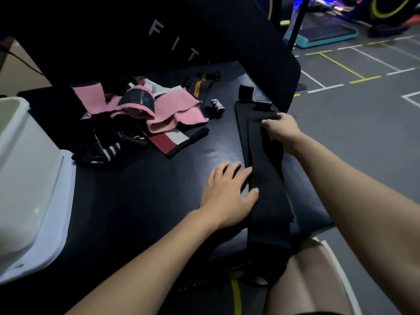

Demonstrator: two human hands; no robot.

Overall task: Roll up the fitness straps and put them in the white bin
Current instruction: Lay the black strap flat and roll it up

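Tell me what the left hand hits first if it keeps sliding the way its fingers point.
The left hand points right; its fingertips already touch the black strap, so it meets that first.

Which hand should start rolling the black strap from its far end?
Probably the right hand: it already rests on the black strap near its far end. The left hand lies flat against the strap's middle, well placed to steady it.
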